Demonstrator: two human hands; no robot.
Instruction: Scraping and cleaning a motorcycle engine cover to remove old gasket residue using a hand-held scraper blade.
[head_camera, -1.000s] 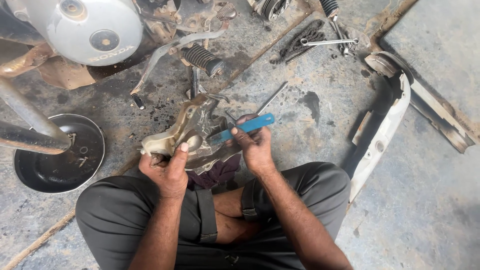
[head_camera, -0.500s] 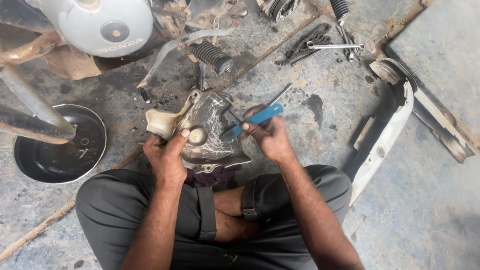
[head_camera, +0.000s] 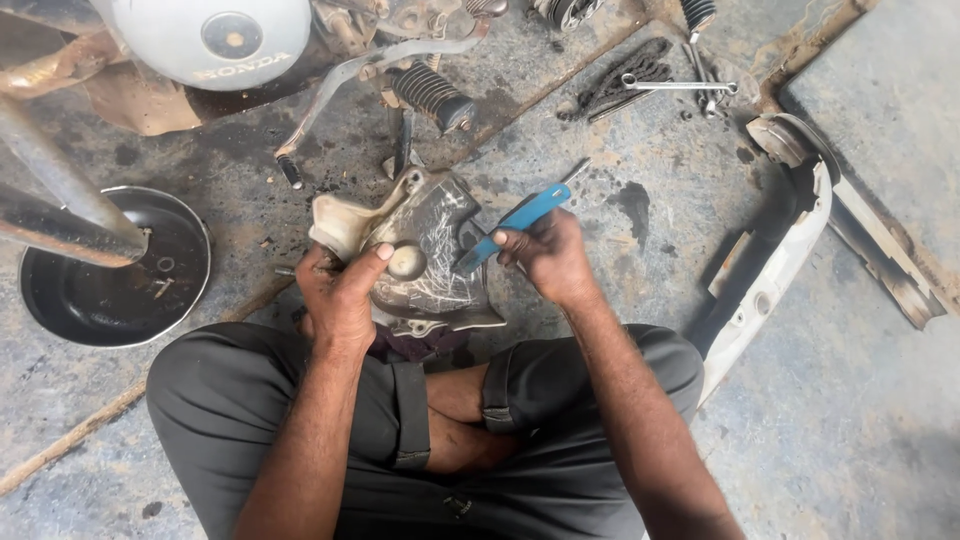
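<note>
I see the left hand (head_camera: 340, 295) clamped around a scratched, greasy metal engine cover (head_camera: 430, 255), thumb laid across the cover's face just beside a small round cap on it, fingers wrapped behind the cover's left edge. The cover is held up off the floor, tilted, above the person's crossed legs in dark grey trousers (head_camera: 250, 420). The right hand (head_camera: 548, 258) is closed on a blue-handled tool (head_camera: 520, 218); the handle runs up and right out of the fist, and the lower tip touches the cover's right side. I cannot tell what kind of tip it has; the fingers hide it.

Floor is stained concrete (head_camera: 620, 330). Left of the left hand, a round black metal pan (head_camera: 115, 265) lies flat with a few small parts in it, and a grey metal tube (head_camera: 60, 190) crosses above its rim. Top left there is a white rounded motorcycle casing (head_camera: 215, 40). Just beyond the cover, a bent lever with a black ribbed rubber peg (head_camera: 432, 95) lies on the floor. Top right, a dark chain (head_camera: 615, 85) and a silver spanner (head_camera: 680, 85) lie together, well apart from the hands. To the right, a long white plastic panel (head_camera: 770, 290) lies near the right knee, beside a rusty metal strip (head_camera: 880, 255).
</note>
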